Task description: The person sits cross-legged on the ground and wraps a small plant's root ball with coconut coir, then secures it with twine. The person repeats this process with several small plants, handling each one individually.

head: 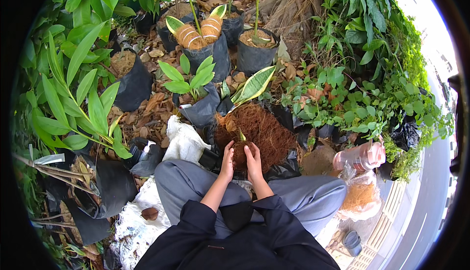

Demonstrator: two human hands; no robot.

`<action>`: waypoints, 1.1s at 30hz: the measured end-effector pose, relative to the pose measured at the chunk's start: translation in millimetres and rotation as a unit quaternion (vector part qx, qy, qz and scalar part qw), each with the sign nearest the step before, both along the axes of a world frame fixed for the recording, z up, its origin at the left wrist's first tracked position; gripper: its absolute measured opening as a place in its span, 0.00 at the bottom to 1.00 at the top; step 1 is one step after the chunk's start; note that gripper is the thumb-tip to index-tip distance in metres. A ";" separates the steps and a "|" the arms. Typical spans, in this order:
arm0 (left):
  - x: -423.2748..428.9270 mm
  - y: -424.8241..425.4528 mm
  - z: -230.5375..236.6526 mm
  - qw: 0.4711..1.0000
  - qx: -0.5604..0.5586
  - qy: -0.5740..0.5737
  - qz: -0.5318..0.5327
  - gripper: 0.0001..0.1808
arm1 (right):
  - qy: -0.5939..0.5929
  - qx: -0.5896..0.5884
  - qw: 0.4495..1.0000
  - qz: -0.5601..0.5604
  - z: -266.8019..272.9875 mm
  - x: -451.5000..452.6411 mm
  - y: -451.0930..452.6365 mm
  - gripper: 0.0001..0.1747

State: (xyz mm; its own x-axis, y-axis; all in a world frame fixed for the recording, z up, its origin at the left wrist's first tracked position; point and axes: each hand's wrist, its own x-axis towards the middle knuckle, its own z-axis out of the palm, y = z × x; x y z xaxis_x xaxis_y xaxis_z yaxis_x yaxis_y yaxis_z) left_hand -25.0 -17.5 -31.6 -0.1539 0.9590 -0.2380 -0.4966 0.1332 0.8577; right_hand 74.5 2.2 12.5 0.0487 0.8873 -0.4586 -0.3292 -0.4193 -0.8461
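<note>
Cupped between both my hands is a small brown clump of coir or soil (240, 156), with a short yellow-green shoot (242, 135) rising from its top. My left hand (227, 161) presses the clump's left side, and my right hand (253, 161) its right side. Under and beyond them spreads a heap of reddish-brown coir (270, 134) on black plastic (286, 168). Some of the clump's lower edge is hidden by my fingers. A variegated snake plant leaf (255, 86) leans just behind the heap. Beside it, a leafy seedling (191, 79) grows in a black grow bag (201, 108).
Two fibre-wrapped bundles (200, 32) tied with white bands rest on a black grow bag (211, 57). A white woven sack (185, 137) lies left of the heap. To the right are a pink translucent bottle (360, 156) and a plastic bag of fibre (359, 196). Leafy plants (79, 112) crowd the left.
</note>
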 end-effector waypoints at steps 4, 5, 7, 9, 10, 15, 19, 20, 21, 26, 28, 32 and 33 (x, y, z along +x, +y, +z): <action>-2.9 -1.3 8.6 0.995 -0.054 -0.062 -0.060 0.33 | 0.003 -0.001 1.000 0.012 1.6 5.6 5.7 0.38; -3.0 -1.4 11.0 0.992 -0.075 -0.080 -0.068 0.33 | 0.022 0.002 1.000 0.009 1.5 7.3 7.6 0.38; -0.8 -2.1 14.7 0.995 -0.024 -0.072 -0.072 0.33 | 0.062 -0.019 0.998 -0.004 1.5 11.3 11.5 0.37; -0.5 -1.4 16.7 0.998 0.001 -0.020 -0.060 0.33 | 0.082 -0.028 0.996 -0.019 2.0 13.3 14.7 0.32; -0.6 -0.9 17.0 0.998 0.005 0.031 -0.046 0.32 | 0.080 -0.025 0.996 -0.030 2.8 13.8 15.3 0.31; -2.6 -4.4 14.0 0.980 -0.002 0.201 0.008 0.22 | -0.060 -0.002 0.998 -0.009 10.3 9.9 7.9 0.34; -1.8 -5.9 11.3 0.989 -0.030 0.129 0.059 0.18 | -0.244 0.026 0.969 0.005 11.2 -1.4 1.5 0.37; -2.1 -6.1 10.8 0.990 -0.046 0.111 0.074 0.17 | -0.278 0.017 0.960 0.003 9.9 -4.6 1.9 0.40; -2.5 -6.2 10.3 0.990 -0.077 0.082 0.087 0.16 | -0.314 0.030 0.949 0.004 8.1 -7.8 1.9 0.41; -8.3 -11.8 6.1 0.983 -0.105 0.142 0.058 0.13 | -0.430 0.027 0.902 0.038 1.7 -16.9 -2.3 0.45; -9.0 -14.0 3.4 0.986 -0.111 0.116 0.041 0.14 | -0.451 0.034 0.889 0.071 2.6 -16.8 -5.6 0.47; -9.7 -13.4 -1.7 0.986 -0.120 0.113 0.039 0.16 | -0.454 0.173 0.869 0.090 9.4 -8.9 -14.7 0.44; -9.9 -13.0 -2.8 0.985 -0.122 0.115 0.037 0.17 | -0.453 0.198 0.863 0.103 12.3 -2.6 -18.8 0.43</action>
